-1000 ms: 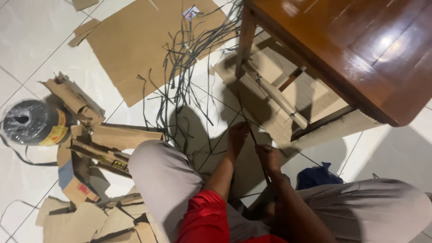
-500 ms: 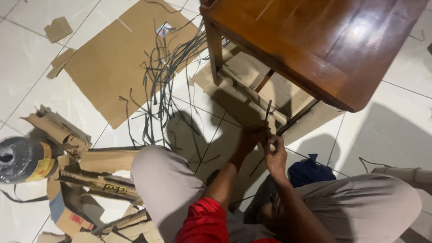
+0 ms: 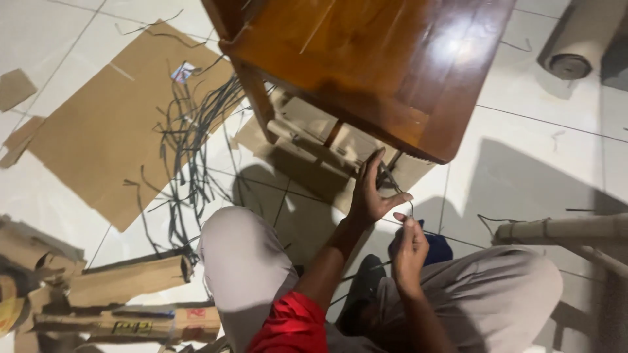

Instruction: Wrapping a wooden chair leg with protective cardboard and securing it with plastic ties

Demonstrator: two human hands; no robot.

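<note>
Head view: white tiled floor [image 3: 543, 150] (cardboard-strewn) under wooden table [image 3: 386, 59].
</note>
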